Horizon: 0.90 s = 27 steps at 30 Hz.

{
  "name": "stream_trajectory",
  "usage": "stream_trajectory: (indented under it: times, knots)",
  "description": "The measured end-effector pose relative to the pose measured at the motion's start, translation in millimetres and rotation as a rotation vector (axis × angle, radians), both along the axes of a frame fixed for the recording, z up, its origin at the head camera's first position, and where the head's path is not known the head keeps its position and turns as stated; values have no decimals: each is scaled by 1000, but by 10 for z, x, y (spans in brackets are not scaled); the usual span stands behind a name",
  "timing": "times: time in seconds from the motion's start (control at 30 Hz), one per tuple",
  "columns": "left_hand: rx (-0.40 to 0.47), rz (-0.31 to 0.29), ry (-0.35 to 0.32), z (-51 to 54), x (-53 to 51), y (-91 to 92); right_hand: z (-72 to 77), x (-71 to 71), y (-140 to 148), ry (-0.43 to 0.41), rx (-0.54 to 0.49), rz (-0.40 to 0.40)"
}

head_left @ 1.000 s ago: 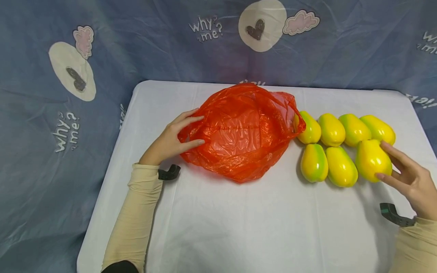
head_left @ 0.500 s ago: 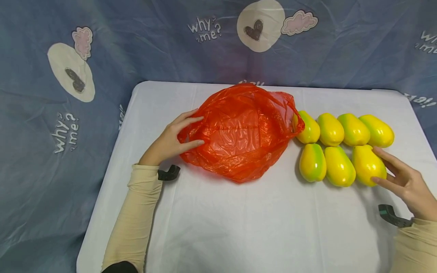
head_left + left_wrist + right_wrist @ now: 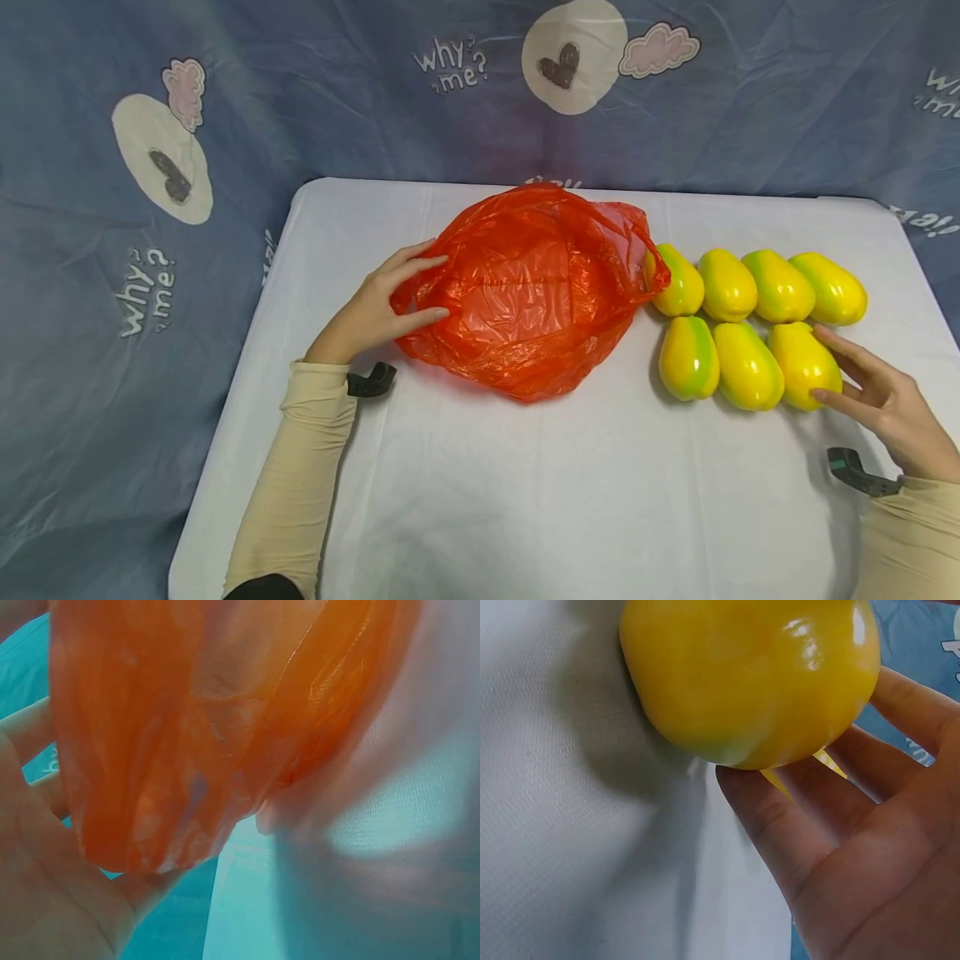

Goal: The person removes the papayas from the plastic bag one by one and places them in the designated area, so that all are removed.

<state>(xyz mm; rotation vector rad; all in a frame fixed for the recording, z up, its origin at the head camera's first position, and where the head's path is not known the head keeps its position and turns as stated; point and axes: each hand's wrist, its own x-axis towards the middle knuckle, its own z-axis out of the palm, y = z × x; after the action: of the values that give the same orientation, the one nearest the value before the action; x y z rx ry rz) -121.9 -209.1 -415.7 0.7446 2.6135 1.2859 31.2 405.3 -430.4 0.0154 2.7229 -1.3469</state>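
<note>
A crumpled red plastic bag (image 3: 517,292) lies with its wide mouth facing up in the head view. At its left rim rests my left hand (image 3: 378,304), fingers and thumb spread against the film; in the left wrist view the bag (image 3: 150,735) covers part of the fingers. My right hand (image 3: 885,400) holds a glossy yellow papaya (image 3: 804,367) between thumb and fingers, at the right end of the front row. Close up in the right wrist view, fingertips touch the smooth rounded papaya (image 3: 750,675), which sits at or just above the cloth.
Two more papayas (image 3: 748,367) share the front row. Behind them runs a back row of several papayas (image 3: 727,285), the leftmost partly under the bag's edge. A white cloth covers the table (image 3: 570,500); a blue printed curtain (image 3: 337,100) hangs behind and at left.
My right hand has moved left with the papaya, bringing it down beside the others in the front row. The left hand and the bag have stayed put.
</note>
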Motion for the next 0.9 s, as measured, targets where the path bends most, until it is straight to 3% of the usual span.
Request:
stream_trajectory:
  times: [0.9]
  knots:
    - [-8,2,-9,-1,0,-1,-16,-13,16,-22,38,-67]
